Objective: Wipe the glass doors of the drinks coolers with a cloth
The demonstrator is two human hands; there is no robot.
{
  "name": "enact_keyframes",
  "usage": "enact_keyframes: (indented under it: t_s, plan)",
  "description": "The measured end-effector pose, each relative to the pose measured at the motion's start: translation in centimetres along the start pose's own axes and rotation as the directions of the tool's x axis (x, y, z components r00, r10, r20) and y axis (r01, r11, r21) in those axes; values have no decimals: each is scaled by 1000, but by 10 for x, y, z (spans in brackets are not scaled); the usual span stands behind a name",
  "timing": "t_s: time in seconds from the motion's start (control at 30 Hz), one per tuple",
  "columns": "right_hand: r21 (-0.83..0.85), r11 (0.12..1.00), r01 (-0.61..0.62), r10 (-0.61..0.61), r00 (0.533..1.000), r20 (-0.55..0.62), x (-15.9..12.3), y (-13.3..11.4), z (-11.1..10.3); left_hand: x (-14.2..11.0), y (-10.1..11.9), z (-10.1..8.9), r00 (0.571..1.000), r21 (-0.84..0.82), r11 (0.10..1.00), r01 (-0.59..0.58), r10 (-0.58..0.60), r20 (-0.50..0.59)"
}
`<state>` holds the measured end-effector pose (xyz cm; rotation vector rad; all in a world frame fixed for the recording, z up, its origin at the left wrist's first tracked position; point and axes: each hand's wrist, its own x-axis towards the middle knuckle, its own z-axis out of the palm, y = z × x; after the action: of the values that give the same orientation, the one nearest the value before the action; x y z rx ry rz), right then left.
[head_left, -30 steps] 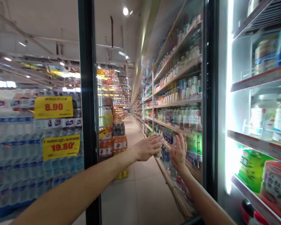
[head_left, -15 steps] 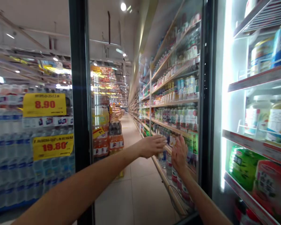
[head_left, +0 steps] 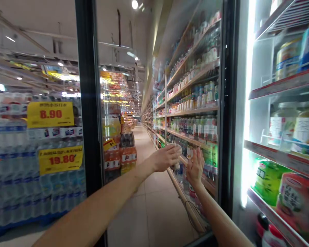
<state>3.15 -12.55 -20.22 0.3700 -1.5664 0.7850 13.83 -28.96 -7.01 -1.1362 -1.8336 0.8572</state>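
Note:
My left hand reaches across from the left, its fingers stretched out flat against or just in front of the glass door. A pale patch shows around its fingertips; whether it is a reflection or something thin beneath them I cannot tell. To its right, my right hand is raised with fingers extended upward and close together, at the same pane. Nothing shows in its grasp. The door stands open, with a dark frame on its left side and another dark upright on its right.
On the right is a lit cooler with shelves of bottles, cans, a green pack and a red pack. Stacked water bottles with yellow price signs stand at left. Through the glass, an aisle runs past stocked shelves.
My left hand has shifted slightly up and left on the glass. The right hand has also moved a little left. The view has shifted slightly.

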Motion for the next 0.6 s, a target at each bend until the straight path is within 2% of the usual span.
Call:
enact_keyframes:
  t_s: [0.07, 0.13, 0.17, 0.2, 0.23, 0.27, 0.33, 0.37, 0.4, 0.43, 0.47, 0.5, 0.53, 0.6]
  plan:
    - [-10, 1000, 5, -6, 1000, -13, -1, 1, 2, -3, -26, -21, 973, 77, 972, 222, -216, -82]
    - [-19, 1000, -3, 3, 1000, -16, -2, 2, 4, -8, -49, -44, 883, 125, 879, 460, -437, -174]
    - [-22, 1000, -10, 10, 1000, -16, -3, 2, 6, -12, -55, -51, 836, 131, 832, 538, -509, -203]
    - [-25, 1000, -18, 17, 1000, -18, -4, 2, 7, -17, -55, -55, 810, 129, 806, 578, -548, -209]
    - [-26, 999, -24, 24, 999, -22, -5, 2, 8, -23, -49, -54, 815, 124, 810, 573, -547, -191]
    - [-27, 999, -27, 27, 999, -26, -5, 1, 8, -30, -39, -51, 853, 115, 848, 518, -500, -151]
    - [-30, 999, -25, 24, 999, -32, -6, 1, 9, -44, -16, -40, 965, 71, 962, 263, -262, -28]
    - [-31, 999, -23, 22, 999, -35, -7, 2, 10, -51, -7, -37, 993, 40, 993, 111, -112, 25]
    - [-32, 999, -20, 18, 999, -37, -7, 2, 10, -58, -4, -36, 998, 17, 1000, 6, -7, 63]
    - [-33, 999, -15, 14, 999, -39, -7, 2, 10, -63, -5, -40, 996, 13, 999, -30, 29, 81]
    - [-32, 999, -12, 11, 999, -40, -7, 2, 10, -67, -12, -47, 996, 36, 999, 20, -23, 84]
    - [-31, 999, -12, 11, 999, -42, -7, 2, 10, -71, -22, -57, 987, 80, 986, 145, -150, 60]
    - [-30, 999, -15, 14, 999, -41, -7, 2, 10, -74, -33, -68, 952, 128, 945, 300, -304, 14]
    - [-28, 999, -25, 24, 999, -35, -8, 1, 10, -79, -49, -84, 818, 193, 795, 574, -563, -116]
